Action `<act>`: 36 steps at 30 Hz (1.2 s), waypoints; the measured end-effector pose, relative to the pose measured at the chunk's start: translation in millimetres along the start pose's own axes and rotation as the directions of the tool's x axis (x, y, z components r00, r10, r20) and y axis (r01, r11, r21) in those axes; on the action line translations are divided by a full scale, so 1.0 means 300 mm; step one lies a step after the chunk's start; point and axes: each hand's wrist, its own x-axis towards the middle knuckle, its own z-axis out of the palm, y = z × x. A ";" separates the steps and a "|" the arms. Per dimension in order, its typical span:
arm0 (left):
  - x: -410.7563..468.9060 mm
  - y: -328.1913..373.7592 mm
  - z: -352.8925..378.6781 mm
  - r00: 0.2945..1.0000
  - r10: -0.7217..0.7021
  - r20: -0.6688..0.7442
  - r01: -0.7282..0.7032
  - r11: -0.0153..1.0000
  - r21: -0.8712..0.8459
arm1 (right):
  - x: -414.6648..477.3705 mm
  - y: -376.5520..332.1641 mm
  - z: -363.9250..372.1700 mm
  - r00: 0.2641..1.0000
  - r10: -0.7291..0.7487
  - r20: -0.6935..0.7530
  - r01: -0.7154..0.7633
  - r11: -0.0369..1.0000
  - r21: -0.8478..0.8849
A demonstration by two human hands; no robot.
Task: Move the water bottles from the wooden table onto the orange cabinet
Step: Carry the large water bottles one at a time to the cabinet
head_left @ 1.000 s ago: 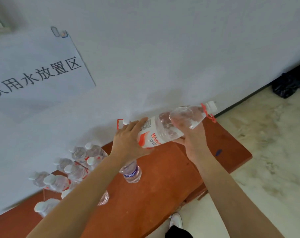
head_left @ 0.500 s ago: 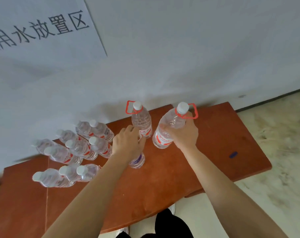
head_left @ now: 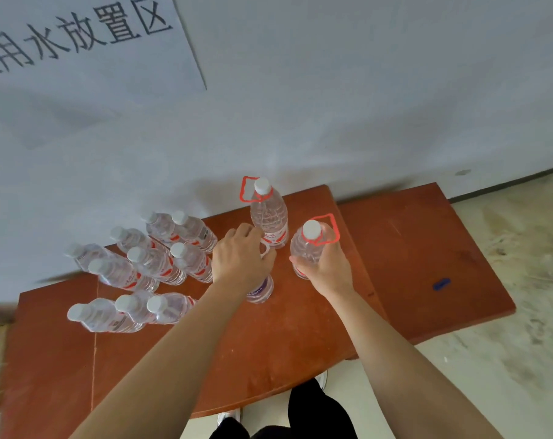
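Two large bottles with red carry loops stand upright on the orange cabinet [head_left: 411, 248], toward its far edge. Our right hand [head_left: 327, 269] wraps its fingers round the nearer loop bottle [head_left: 305, 248]. The farther loop bottle [head_left: 268, 217] stands free just beyond, to the left. Our left hand [head_left: 241, 258] curls its fingers over the top of a purple-labelled bottle [head_left: 262, 289]. A cluster of small bottles [head_left: 154, 261] stands further left.

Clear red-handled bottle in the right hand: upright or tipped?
Upright: the red-handled bottle stands cap up on the orange cabinet, right hand gripping.
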 end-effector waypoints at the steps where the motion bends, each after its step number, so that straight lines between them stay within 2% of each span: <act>1: -0.001 0.001 -0.001 1.000 0.010 -0.013 -0.010 1.000 0.001 | -0.004 -0.004 -0.012 0.999 0.036 -0.006 -0.036 0.999 -0.023; 4: -0.012 -0.001 -0.006 0.999 0.024 -0.048 -0.028 0.997 -0.076 | -0.056 0.016 -0.035 0.987 0.146 0.066 -0.133 0.977 -0.164; 7: -0.053 -0.012 -0.013 0.991 0.009 -0.132 -0.053 0.940 -0.336 | -0.170 0.056 -0.030 0.976 0.187 0.110 -0.144 0.938 -0.314; 9: -0.113 -0.035 -0.011 0.988 -0.053 -0.148 -0.016 0.903 -0.430 | -0.227 0.083 -0.012 0.981 0.166 0.098 -0.113 0.908 -0.403; 12: -0.249 -0.108 0.014 0.990 -0.098 -0.099 0.057 0.935 -0.350 | -0.271 0.091 0.030 0.994 0.033 0.105 0.024 0.862 -0.506; 15: -0.421 -0.214 0.058 0.978 -0.195 -0.069 0.176 0.960 -0.219 | -0.319 0.074 0.108 0.977 -0.083 0.195 0.175 0.835 -0.522; 17: -0.535 -0.276 0.084 0.960 -0.275 -0.054 0.264 0.951 -0.159 | -0.358 0.063 0.167 0.956 -0.152 0.253 0.267 0.810 -0.522; 20: -0.718 -0.383 0.113 0.888 -0.460 -0.027 0.455 0.885 -0.098 | -0.427 0.018 0.275 0.876 -0.343 0.338 0.472 0.752 -0.460; 22: -0.845 -0.449 0.110 0.814 -0.581 -0.027 0.578 0.813 -0.068 | -0.499 -0.049 0.351 0.809 -0.451 0.376 0.581 0.711 -0.397; 25: -0.989 -0.529 0.074 0.742 -0.668 -0.060 0.664 0.744 -0.071 | -0.611 -0.158 0.446 0.700 -0.571 0.429 0.708 0.630 -0.318; 27: -1.134 -0.639 0.031 0.681 -0.719 -0.139 0.716 0.693 -0.081 | -0.752 -0.264 0.536 0.574 -0.649 0.499 0.813 0.526 -0.250; 29: -1.358 -0.767 -0.009 0.584 -0.781 -0.221 0.783 0.614 -0.101 | -0.944 -0.386 0.645 0.434 -0.714 0.550 0.896 0.405 -0.182; 33: -1.899 -0.971 -0.050 0.384 -0.859 -0.339 0.888 0.444 -0.120 | -1.391 -0.589 0.840 0.216 -0.770 0.601 0.974 0.214 -0.076; 35: -2.246 -1.038 -0.060 0.245 -0.885 -0.397 0.939 0.319 -0.132 | -1.686 -0.675 0.959 0.046 -0.776 0.629 0.995 0.092 0.041; 36: -2.350 -1.056 -0.072 0.206 -0.889 -0.410 0.948 0.284 -0.140 | -1.770 -0.705 1.002 0.000 -0.769 0.639 0.994 0.069 0.083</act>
